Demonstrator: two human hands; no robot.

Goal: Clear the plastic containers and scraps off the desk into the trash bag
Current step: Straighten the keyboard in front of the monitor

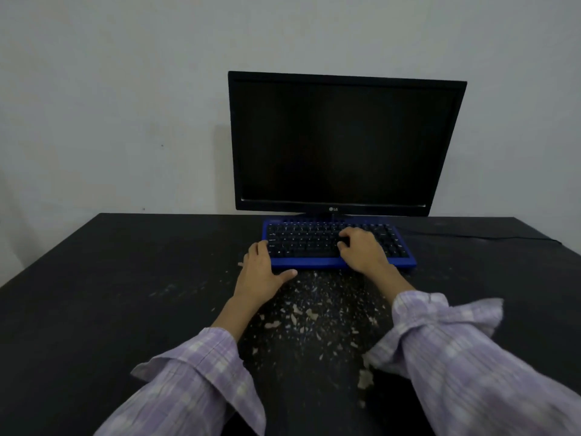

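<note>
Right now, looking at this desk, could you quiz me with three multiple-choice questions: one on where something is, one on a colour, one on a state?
1. Where do the pale scraps mostly lie?
A. Behind the monitor
B. On the desk between the two forearms, in front of the keyboard
C. On top of the keys

2. What colour is the keyboard's frame?
A. Blue
B. White
C. Red

3. What state is the monitor in?
A. Showing a bright picture
B. Lying face down
C. Standing upright with a dark screen

Answers:
1 B: the flakes are scattered on the dark desk nearer the person than the keyboard.
2 A: a blue rim surrounds the black keys.
3 C: it stands behind the keyboard and the screen is black.

The left hand holds the keyboard's near left corner; the right hand rests on the keys.
</note>
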